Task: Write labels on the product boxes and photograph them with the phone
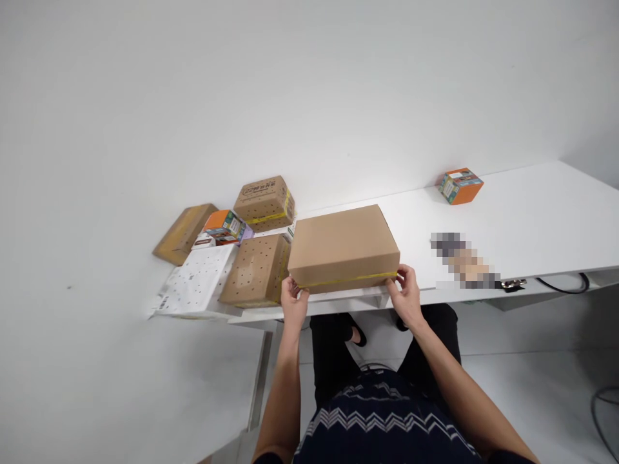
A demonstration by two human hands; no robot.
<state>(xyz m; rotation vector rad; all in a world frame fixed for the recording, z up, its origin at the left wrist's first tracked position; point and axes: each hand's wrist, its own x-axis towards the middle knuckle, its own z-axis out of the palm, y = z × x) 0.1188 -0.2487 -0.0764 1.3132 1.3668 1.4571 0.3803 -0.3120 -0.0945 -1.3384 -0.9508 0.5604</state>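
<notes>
A plain brown cardboard box [341,237], with a strip of yellow tape along its front side, is in front of me over the white table [522,219]. My left hand [294,305] grips its near left corner, thumb in front and fingers curled at the side. At the near right corner my right hand [407,300] holds it the same way. Whether the box rests fully on the table or is slightly raised, I cannot tell. Left of it, close to my left hand, lies a dotted brown box [254,270].
Further left are a white dotted package [200,280], an orange box [223,222], a taped brown carton [186,232] and a printed carton [265,198]. To the right stand another orange box [461,187] and a pixelated item [465,261]. A black cable [563,288] hangs at the table's edge.
</notes>
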